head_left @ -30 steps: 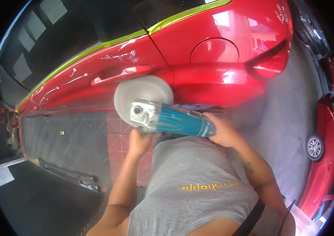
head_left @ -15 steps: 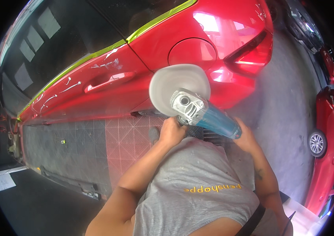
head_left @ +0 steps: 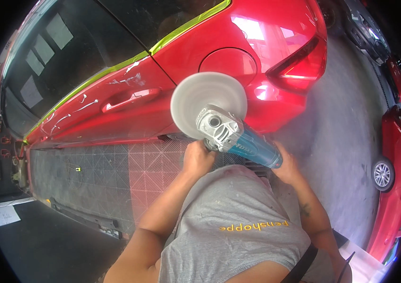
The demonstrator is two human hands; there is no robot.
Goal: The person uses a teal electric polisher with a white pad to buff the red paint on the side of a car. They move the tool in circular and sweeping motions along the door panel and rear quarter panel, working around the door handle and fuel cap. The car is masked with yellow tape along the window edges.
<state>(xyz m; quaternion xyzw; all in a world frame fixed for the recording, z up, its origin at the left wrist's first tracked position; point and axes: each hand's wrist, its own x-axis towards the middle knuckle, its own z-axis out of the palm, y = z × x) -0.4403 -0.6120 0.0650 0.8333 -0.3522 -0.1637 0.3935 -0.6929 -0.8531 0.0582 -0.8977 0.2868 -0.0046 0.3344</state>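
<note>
A blue rotary polisher with a silver gear head is held in front of my body. Its round whitish pad looks smeared, as if spinning, and overlaps the red car's rear side panel in view; whether it touches the paint I cannot tell. My left hand is closed round the side handle by the gear head, which it mostly hides. At the rear end of the body, my right hand wraps the polisher, its fingers partly hidden. White compound streaks mark the door near the door handle.
Yellow-green masking tape borders the windows. Grey and red floor tiles lie beneath the car. A second red car stands at the right, a dark car at the far right. A white paper lies lower left.
The polisher and both hands have shifted slightly left across the car's side. The pad now shows as a rounder disc. Both hands keep their grip.
</note>
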